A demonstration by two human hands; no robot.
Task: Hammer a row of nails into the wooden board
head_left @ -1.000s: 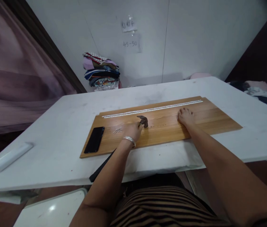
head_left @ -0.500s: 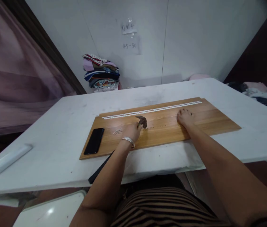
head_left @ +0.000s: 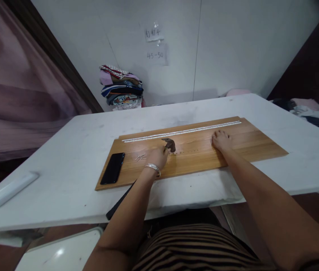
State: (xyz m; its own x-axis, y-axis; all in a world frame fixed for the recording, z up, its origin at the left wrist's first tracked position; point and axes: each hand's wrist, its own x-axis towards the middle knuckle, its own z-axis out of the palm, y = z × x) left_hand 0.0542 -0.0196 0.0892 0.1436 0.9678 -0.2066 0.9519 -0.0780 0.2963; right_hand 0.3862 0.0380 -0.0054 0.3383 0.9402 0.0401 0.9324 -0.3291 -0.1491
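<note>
My left hand [head_left: 157, 156] is closed round a claw hammer [head_left: 170, 145], gripping it close to the head. The black handle runs back under my wrist and past the front edge of the wooden board [head_left: 249, 141]. The hammer head is low over the board, at the left end of a row of small dark nail heads or holes [head_left: 190, 151]. Several loose nails [head_left: 141, 157] lie left of this hand. My right hand [head_left: 221, 140] rests on the board to the right of the row, fingers a little spread and holding nothing.
A black phone [head_left: 112, 168] lies on the board's left end. Two white strips [head_left: 182, 131] run along its far side. On the white table [head_left: 63, 169] at left is a white long-handled object [head_left: 12, 190]. Folded clothes [head_left: 122, 88] are stacked by the wall.
The hammer head has shifted very slightly in my left hand's grip. My right hand and the board stay where they were.
</note>
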